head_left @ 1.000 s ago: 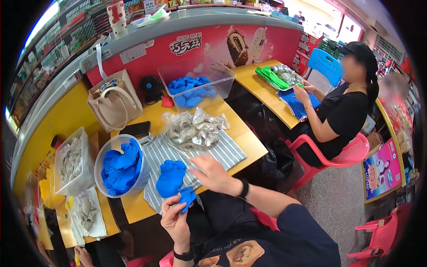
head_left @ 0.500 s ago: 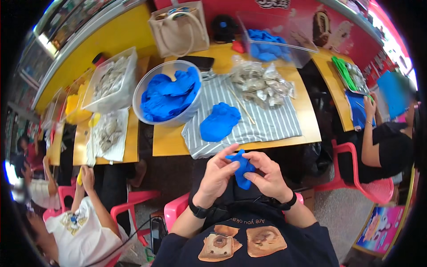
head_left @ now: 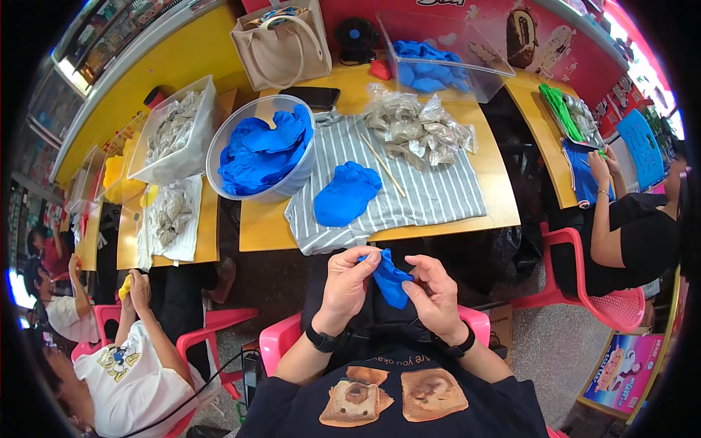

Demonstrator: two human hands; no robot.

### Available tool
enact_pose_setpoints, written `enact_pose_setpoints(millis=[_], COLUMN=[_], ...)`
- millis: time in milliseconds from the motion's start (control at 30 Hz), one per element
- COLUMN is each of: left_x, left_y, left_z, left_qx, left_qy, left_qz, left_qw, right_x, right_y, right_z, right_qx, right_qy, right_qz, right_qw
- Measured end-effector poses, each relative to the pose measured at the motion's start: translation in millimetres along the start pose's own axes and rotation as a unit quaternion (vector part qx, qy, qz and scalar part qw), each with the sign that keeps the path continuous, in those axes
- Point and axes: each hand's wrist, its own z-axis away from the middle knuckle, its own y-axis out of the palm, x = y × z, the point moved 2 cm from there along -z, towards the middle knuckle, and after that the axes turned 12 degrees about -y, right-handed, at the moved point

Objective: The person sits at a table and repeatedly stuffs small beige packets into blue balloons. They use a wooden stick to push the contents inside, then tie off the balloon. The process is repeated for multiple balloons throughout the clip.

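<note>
In front of my lap, a small soft blue cloth piece (head_left: pixel 392 283) hangs tilted between my hands. My left hand (head_left: pixel 346 283) pinches its upper left end between thumb and fingers. At its right edge is my right hand (head_left: pixel 435 296), thumb pressed on the cloth and index finger raised off it; the other fingers are partly hidden. Beyond them on the table, a pile of flat blue cloth pieces (head_left: pixel 347 193) lies on a grey-and-white striped cloth (head_left: pixel 431 201). More blue pieces (head_left: pixel 266 150) fill a round clear tub (head_left: pixel 219 182).
Crumpled clear bags (head_left: pixel 420 128) and a thin wooden stick (head_left: pixel 383 166) lie on the striped cloth. Behind stand a clear bin (head_left: pixel 485 77) of blue pieces, a small black fan (head_left: pixel 357 40) and a beige tote bag (head_left: pixel 281 55). People sit at tables on both sides.
My left hand has shifted to pinch the blue piece's upper left end. The right index finger has lifted away from the piece. The view has shifted slightly.
</note>
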Motion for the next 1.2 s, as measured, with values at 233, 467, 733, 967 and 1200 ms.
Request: enact_pose_setpoints(millis=[233,467,733,967,1200], left_x=[-14.9,-7.9,2.3,-19.1,-14.1], left_y=[0.2,5.1,-1.9,-10.1,-19.3], left_z=[1.3,-0.1,-0.2,7.0,4.7], left_qx=[0.006,0.016,0.016,0.024,0.066], left_qy=[0.001,0.0,0.008,0.014,-0.046], left_qz=[-0.17,-0.107,-0.037,0.023,0.065], left_qw=[0.985,0.994,0.999,0.999,0.995], right_x=[13.6,14.0,12.6,10.3,-41.3], right_y=[2.8,1.8,3.5,-1.8,8.2], right_z=[-12.4,-6.1,-0.7,-60.6,-147.8], right_qx=[0.039,0.01,-0.013,0.069,0.127], right_qy=[-0.091,-0.148,-0.191,-0.162,-0.197], right_qz=[0.106,0.155,0.177,0.176,0.454], right_qw=[0.989,0.977,0.965,0.968,0.859])
